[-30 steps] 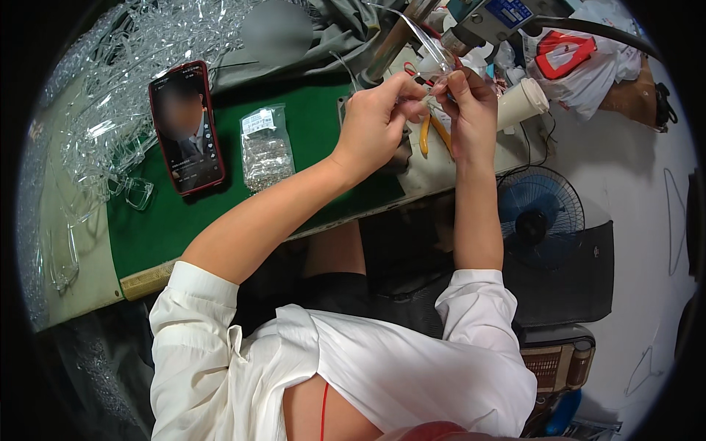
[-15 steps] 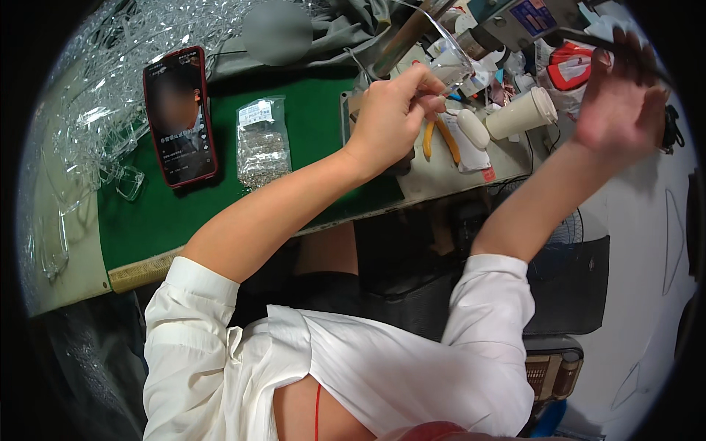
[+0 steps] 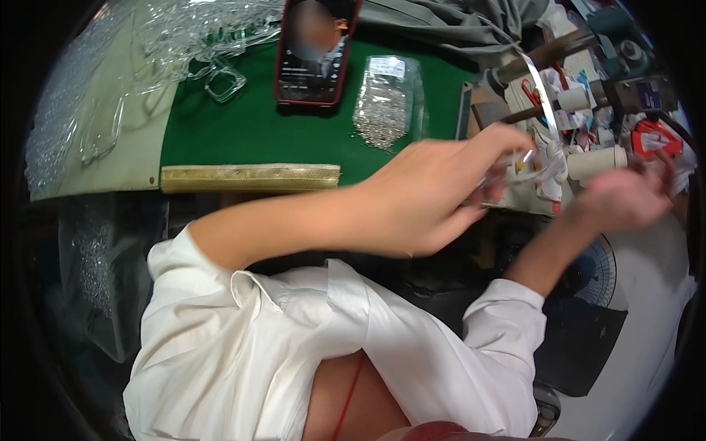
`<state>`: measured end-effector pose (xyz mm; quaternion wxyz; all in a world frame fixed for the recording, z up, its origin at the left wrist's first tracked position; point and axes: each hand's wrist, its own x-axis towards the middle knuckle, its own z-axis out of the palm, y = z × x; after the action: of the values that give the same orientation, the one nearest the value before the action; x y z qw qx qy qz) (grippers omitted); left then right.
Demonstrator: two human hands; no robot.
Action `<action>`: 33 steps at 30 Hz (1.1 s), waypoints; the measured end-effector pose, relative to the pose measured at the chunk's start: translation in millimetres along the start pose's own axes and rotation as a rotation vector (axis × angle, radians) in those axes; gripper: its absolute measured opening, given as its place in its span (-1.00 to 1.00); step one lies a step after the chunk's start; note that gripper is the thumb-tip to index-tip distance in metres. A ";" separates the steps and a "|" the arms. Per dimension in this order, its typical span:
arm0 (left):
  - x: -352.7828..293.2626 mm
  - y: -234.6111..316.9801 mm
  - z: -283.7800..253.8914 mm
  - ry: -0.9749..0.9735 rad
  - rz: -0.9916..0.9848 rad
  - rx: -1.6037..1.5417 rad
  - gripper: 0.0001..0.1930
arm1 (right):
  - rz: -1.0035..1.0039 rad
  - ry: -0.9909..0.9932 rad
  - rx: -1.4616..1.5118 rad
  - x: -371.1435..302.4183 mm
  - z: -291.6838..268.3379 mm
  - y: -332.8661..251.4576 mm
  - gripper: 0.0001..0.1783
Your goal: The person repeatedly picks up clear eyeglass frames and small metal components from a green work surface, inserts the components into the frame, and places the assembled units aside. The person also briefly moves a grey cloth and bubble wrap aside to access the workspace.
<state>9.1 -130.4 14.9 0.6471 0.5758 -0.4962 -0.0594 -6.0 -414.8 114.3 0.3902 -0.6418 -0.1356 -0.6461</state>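
My left hand [image 3: 456,187] is stretched across the near edge of the workbench [image 3: 147,162], thumb and fingers pinching a clear spectacle frame [image 3: 549,117]; I have it above the bench's near right corner, one long piece of it slanting up toward the far edge. My right hand [image 3: 621,198] is up beside the white cup [image 3: 592,163] at the right end, too blurred for me to tell whether its fingers are spread or pressed together. Left of my left hand, on the green mat [image 3: 254,136], lies a plastic bag of small metal parts [image 3: 382,110], with my red-cased smartphone [image 3: 312,84] farther left. More clear frames [image 3: 213,37] heap toward the far left corner, and a gold-coloured strip [image 3: 250,178] lines the near edge.
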 end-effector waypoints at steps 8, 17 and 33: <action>-103.8 68.9 -109.5 -0.152 0.113 0.857 -0.38 | -0.319 -1.167 -0.064 -174.6 157.2 -40.0 -0.71; -147.7 69.2 -126.0 0.773 -0.136 0.275 -0.28 | -0.287 -0.793 -0.252 -146.4 166.8 0.9 -0.68; -98.1 45.6 -71.2 0.462 -0.290 -0.073 -0.05 | 0.558 -1.029 -0.230 -205.3 51.2 -56.3 -0.85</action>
<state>-11.9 -2.9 6.3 0.7481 0.6154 -0.2456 -0.0363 -33.5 -275.3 -52.2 0.3573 -0.9220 -0.0626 -0.1356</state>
